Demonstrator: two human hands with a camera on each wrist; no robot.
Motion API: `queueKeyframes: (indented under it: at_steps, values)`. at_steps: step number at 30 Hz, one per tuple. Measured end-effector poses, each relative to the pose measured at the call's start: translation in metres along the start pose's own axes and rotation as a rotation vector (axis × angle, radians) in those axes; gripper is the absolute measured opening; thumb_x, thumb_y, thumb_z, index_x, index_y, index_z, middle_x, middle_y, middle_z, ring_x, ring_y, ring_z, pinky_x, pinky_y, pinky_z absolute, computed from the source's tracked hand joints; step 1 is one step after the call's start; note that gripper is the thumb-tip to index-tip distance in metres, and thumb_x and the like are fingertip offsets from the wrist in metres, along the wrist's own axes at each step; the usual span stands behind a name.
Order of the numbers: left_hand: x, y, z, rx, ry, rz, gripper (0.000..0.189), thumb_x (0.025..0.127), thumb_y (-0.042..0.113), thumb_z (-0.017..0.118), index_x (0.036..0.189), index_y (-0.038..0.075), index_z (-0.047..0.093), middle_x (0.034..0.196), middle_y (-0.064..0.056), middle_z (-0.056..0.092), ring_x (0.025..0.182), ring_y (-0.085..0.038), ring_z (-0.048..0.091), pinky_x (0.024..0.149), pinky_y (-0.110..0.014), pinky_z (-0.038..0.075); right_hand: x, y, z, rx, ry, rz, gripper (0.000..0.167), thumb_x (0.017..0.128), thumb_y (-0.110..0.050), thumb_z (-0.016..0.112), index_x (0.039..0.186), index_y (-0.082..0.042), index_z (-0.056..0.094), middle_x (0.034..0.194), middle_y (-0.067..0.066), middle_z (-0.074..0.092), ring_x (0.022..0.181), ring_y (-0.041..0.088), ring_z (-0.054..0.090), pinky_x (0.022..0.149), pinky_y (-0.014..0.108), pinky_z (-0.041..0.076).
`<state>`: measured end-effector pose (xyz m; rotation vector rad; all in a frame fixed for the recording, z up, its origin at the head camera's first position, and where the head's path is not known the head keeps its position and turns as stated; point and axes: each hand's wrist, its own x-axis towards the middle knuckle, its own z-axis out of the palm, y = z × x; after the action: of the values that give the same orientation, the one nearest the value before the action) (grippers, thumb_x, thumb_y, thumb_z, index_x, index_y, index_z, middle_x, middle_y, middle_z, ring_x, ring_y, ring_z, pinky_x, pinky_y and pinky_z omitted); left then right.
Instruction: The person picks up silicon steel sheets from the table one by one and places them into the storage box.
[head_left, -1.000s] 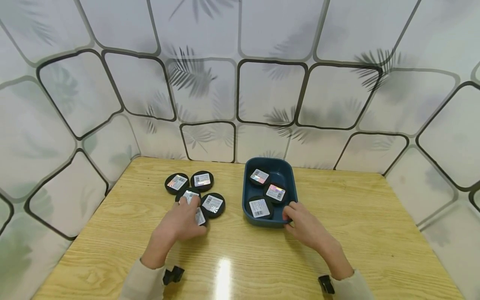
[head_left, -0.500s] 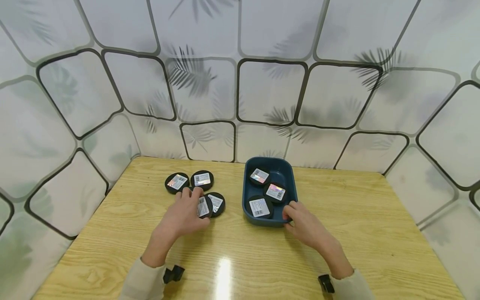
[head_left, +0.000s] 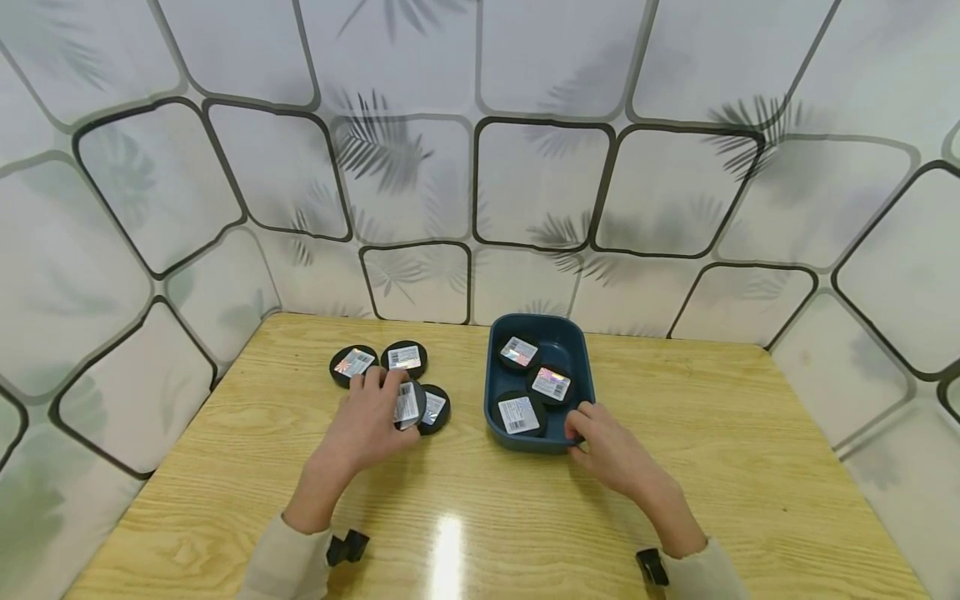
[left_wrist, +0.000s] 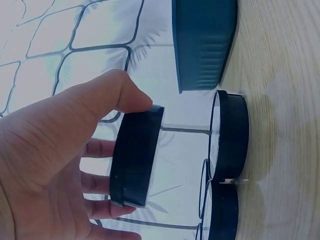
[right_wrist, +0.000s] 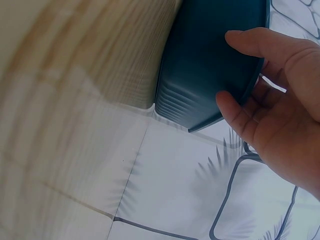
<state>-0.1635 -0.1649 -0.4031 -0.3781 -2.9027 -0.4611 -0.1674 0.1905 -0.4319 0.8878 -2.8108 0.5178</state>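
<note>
My left hand (head_left: 367, 423) pinches a flat round black tub (left_wrist: 137, 155) with a white label, thumb on one side and fingertips on the other. In the left wrist view this tub is off the table, apart from the other tubs. Beside it lie a tub with a shiny label (head_left: 434, 410) and two further back, one at left (head_left: 354, 365) and one at right (head_left: 404, 359); the hand may cover another. My right hand (head_left: 617, 450) grips the near right corner of a dark blue bin (right_wrist: 200, 75), thumb outside and some fingers over the rim. Three labelled tubs lie in the bin, one nearest me (head_left: 519, 415).
The wooden table (head_left: 712, 433) carries everything. A patterned wall covering (head_left: 420, 183) rises behind and at both sides. Inside the bin, its far right part shows bare floor (head_left: 558, 340). Black mounts (head_left: 347, 549) sit at both wrists.
My left hand has taken the nearest tub of the left cluster, lifted it and shifted slightly away from me. My right hand and the bin stay in place.
</note>
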Motion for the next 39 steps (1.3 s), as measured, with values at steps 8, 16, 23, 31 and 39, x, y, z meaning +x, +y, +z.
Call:
queueKeyframes:
  at_steps: [8, 16, 23, 31, 39]
  values:
    - [0.002, 0.0, 0.0, 0.028, 0.011, 0.008, 0.082, 0.073, 0.031, 0.07, 0.142, -0.004, 0.043, 0.131, -0.027, 0.044, 0.114, -0.045, 0.042, 0.081, -0.059, 0.05, 0.0, 0.0, 0.0, 0.004, -0.01, 0.016, 0.031, 0.077, 0.001, 0.079, 0.079, -0.015, 0.054, 0.082, -0.006, 0.043, 0.078, 0.012, 0.04, 0.068, 0.028, 0.043]
    - [0.002, 0.002, 0.0, 0.021, 0.029, 0.03, 0.08, 0.073, 0.033, 0.075, 0.137, -0.006, 0.048, 0.128, -0.027, 0.045, 0.109, -0.044, 0.043, 0.082, -0.054, 0.05, -0.001, 0.001, 0.0, 0.003, -0.007, 0.007, 0.031, 0.077, 0.001, 0.079, 0.079, -0.015, 0.053, 0.082, -0.006, 0.042, 0.079, 0.012, 0.04, 0.069, 0.029, 0.042]
    - [0.003, 0.004, 0.004, -0.013, 0.032, 0.034, 0.083, 0.073, 0.032, 0.077, 0.14, -0.006, 0.046, 0.131, -0.027, 0.043, 0.111, -0.044, 0.041, 0.082, -0.052, 0.051, -0.001, 0.002, 0.0, -0.004, 0.0, -0.016, 0.032, 0.076, 0.001, 0.08, 0.078, -0.016, 0.052, 0.082, -0.006, 0.042, 0.079, 0.012, 0.04, 0.07, 0.03, 0.042]
    - [0.005, 0.01, 0.004, -0.024, 0.017, 0.041, 0.083, 0.073, 0.031, 0.077, 0.142, -0.004, 0.045, 0.133, -0.025, 0.042, 0.113, -0.044, 0.04, 0.08, -0.051, 0.051, 0.0, 0.001, -0.001, -0.004, -0.004, -0.01, 0.032, 0.077, 0.0, 0.08, 0.079, -0.016, 0.053, 0.082, -0.006, 0.043, 0.079, 0.012, 0.041, 0.07, 0.03, 0.043]
    - [0.008, 0.017, 0.003, 0.045, 0.025, 0.051, 0.085, 0.073, 0.038, 0.076, 0.142, -0.002, 0.047, 0.132, -0.024, 0.045, 0.112, -0.04, 0.045, 0.073, -0.05, 0.054, -0.001, 0.0, -0.004, 0.007, -0.03, 0.011, 0.03, 0.079, -0.001, 0.079, 0.079, -0.015, 0.053, 0.083, -0.006, 0.043, 0.08, 0.013, 0.041, 0.07, 0.029, 0.043]
